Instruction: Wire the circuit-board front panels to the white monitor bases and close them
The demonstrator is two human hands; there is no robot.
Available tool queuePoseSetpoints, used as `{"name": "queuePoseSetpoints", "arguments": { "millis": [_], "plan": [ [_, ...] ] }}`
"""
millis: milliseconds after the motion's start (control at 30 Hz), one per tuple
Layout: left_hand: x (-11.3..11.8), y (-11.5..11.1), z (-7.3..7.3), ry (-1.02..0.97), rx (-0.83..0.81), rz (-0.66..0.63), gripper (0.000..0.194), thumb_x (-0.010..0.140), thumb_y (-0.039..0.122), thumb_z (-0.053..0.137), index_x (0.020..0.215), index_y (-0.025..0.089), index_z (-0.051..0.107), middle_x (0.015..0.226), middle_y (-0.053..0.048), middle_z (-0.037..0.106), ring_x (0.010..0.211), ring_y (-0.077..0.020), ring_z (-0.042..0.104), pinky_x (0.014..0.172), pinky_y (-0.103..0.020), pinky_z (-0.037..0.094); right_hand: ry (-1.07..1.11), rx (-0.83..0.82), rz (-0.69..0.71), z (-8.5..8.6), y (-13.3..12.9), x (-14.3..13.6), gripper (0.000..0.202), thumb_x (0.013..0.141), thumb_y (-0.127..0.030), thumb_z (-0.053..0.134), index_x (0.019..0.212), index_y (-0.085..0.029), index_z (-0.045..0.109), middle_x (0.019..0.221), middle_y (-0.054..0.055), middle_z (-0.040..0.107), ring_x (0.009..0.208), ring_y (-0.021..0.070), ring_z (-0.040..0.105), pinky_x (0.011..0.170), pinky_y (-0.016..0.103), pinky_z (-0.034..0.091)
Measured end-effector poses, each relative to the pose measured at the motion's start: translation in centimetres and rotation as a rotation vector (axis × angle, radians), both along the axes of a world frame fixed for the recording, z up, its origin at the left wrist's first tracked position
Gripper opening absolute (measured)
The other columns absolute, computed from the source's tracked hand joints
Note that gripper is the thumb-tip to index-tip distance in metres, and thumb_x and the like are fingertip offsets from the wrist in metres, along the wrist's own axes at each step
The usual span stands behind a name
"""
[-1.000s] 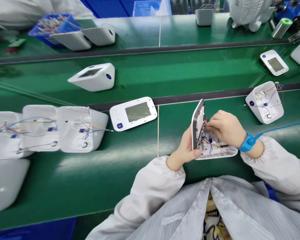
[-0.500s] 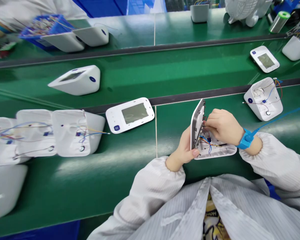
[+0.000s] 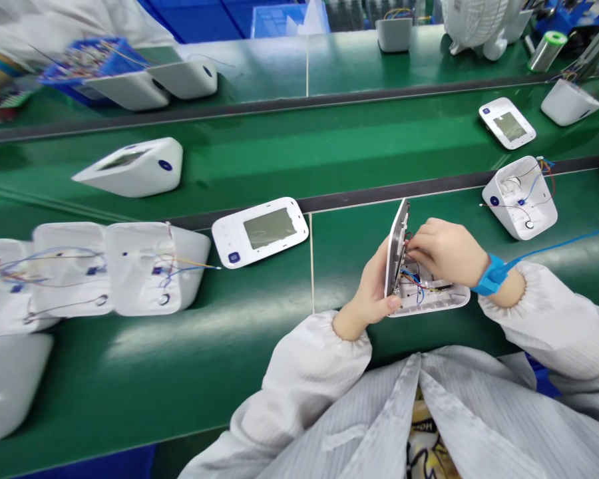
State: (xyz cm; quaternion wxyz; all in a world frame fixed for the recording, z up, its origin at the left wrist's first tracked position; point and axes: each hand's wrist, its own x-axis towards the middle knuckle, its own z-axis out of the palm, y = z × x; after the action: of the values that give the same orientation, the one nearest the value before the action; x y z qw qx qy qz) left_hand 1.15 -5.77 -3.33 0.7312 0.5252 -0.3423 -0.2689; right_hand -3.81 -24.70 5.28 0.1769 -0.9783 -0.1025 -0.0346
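Observation:
My left hand grips a white front panel by its edge and holds it upright, its inner side facing right. Beneath and to the right of the panel is an open white housing, with blue, red and yellow wires inside. The fingers of my right hand are pinched together at the panel's inner face, on a thin wire; its end is hidden by the fingers. A blue wrist strap with a cord is on my right wrist.
Another front panel with a screen lies to the left. Open wired housings stand beyond it, and one more at right. The sunken green belt carries a closed unit and a panel. A co-worker's sleeve is across it.
The units on the belt have shifted left. The panel in my left hand has moved very slightly right; my right hand stays pinched at its inner face.

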Motion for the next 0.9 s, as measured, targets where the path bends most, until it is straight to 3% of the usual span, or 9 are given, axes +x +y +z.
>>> {"name": "queuePoseSetpoints", "arguments": {
  "millis": [67, 167, 267, 333, 467, 533, 633, 700, 900],
  "plan": [
    [0.0, -0.1, 0.0, -0.053, -0.048, 0.021, 0.095, 0.07, 0.072, 0.072, 0.148, 0.028, 0.043, 0.15, -0.012, 0.05, 0.138, -0.039, 0.046, 0.12, -0.057, 0.031, 0.065, 0.153, -0.025, 1.1, -0.3, -0.7, 0.032, 0.099, -0.04, 0.054, 0.085, -0.018, 0.073, 0.082, 0.006, 0.07, 0.076, 0.0181, 0.058, 0.068, 0.03, 0.041],
    [0.0, -0.2, 0.0, -0.071, -0.082, 0.008, 0.095, 0.073, 0.069, 0.072, 0.151, 0.027, 0.04, 0.15, -0.014, 0.05, 0.138, -0.0387, 0.047, 0.119, -0.056, 0.033, 0.211, 0.234, -0.028, 2.3, 0.2, -1.6, 0.037, 0.083, -0.054, 0.073, 0.089, -0.018, 0.072, 0.079, 0.004, 0.067, 0.069, 0.0165, 0.059, 0.064, 0.029, 0.043],
    [0.1, -0.2, 0.1, -0.073, -0.072, -0.021, 0.098, 0.072, 0.068, 0.074, 0.152, 0.025, 0.038, 0.15, -0.016, 0.05, 0.137, -0.0392, 0.049, 0.117, -0.054, 0.037, 0.29, 0.211, -0.065, 2.3, 1.0, -1.9, 0.013, 0.08, -0.03, 0.076, 0.085, -0.019, 0.073, 0.076, 0.003, 0.065, 0.074, 0.0177, 0.061, 0.066, 0.028, 0.045],
    [0.3, -0.2, 0.2, -0.131, -0.061, -0.022, 0.096, 0.072, 0.067, 0.075, 0.151, 0.025, 0.04, 0.153, -0.016, 0.047, 0.138, -0.0393, 0.049, 0.118, -0.054, 0.035, 0.325, 0.315, -0.089, 1.9, 1.0, -1.7, 0.006, 0.081, -0.016, 0.071, 0.084, -0.019, 0.074, 0.08, 0.003, 0.067, 0.078, 0.0165, 0.063, 0.07, 0.027, 0.048],
    [0.6, -0.2, 0.2, -0.212, -0.059, -0.026, 0.094, 0.072, 0.066, 0.074, 0.15, 0.025, 0.041, 0.15, -0.015, 0.05, 0.135, -0.0382, 0.05, 0.117, -0.054, 0.034, 0.477, 0.643, -0.081, 1.5, -0.2, -1.1, 0.008, 0.083, -0.021, 0.069, 0.083, -0.02, 0.076, 0.083, 0.001, 0.071, 0.071, 0.0144, 0.064, 0.064, 0.027, 0.049],
    [0.6, -0.2, 0.2, -0.207, -0.058, -0.031, 0.094, 0.072, 0.065, 0.074, 0.15, 0.025, 0.041, 0.148, -0.015, 0.052, 0.134, -0.0375, 0.051, 0.116, -0.054, 0.035, 0.531, 0.69, -0.102, 1.5, -0.7, -1.0, 0.009, 0.083, -0.021, 0.068, 0.083, -0.021, 0.077, 0.075, -0.001, 0.071, 0.065, 0.0138, 0.062, 0.061, 0.026, 0.047],
    [0.7, -0.2, 0.2, -0.215, -0.06, -0.027, 0.093, 0.072, 0.064, 0.075, 0.149, 0.025, 0.041, 0.15, -0.015, 0.05, 0.133, -0.0373, 0.052, 0.116, -0.052, 0.035, 0.465, 0.543, -0.109, 1.4, -0.6, -1.2, 0.008, 0.083, -0.02, 0.07, 0.079, -0.02, 0.078, 0.064, -0.003, 0.068, 0.059, 0.0124, 0.058, 0.058, 0.026, 0.042],
    [0.6, -0.2, 0.1, -0.244, -0.062, -0.022, 0.093, 0.074, 0.065, 0.073, 0.151, 0.025, 0.04, 0.15, -0.015, 0.049, 0.133, -0.0371, 0.051, 0.116, -0.052, 0.034, 0.384, 0.389, -0.04, 1.1, -0.3, -1.3, 0.011, 0.084, -0.019, 0.07, 0.076, -0.02, 0.077, 0.063, -0.003, 0.067, 0.057, 0.0112, 0.055, 0.058, 0.025, 0.039],
    [0.6, 0.0, 0.1, -0.314, -0.005, -0.008, 0.099, 0.072, 0.069, 0.073, 0.152, 0.024, 0.036, 0.145, -0.016, 0.05, 0.13, -0.0372, 0.053, 0.112, -0.053, 0.04, 0.15, 0.051, 0.199, -0.6, -0.3, -1.1, 0.015, 0.092, -0.022, 0.063, 0.085, -0.02, 0.076, 0.085, 0.005, 0.073, 0.079, 0.0183, 0.059, 0.068, 0.031, 0.038]
  ]
}}
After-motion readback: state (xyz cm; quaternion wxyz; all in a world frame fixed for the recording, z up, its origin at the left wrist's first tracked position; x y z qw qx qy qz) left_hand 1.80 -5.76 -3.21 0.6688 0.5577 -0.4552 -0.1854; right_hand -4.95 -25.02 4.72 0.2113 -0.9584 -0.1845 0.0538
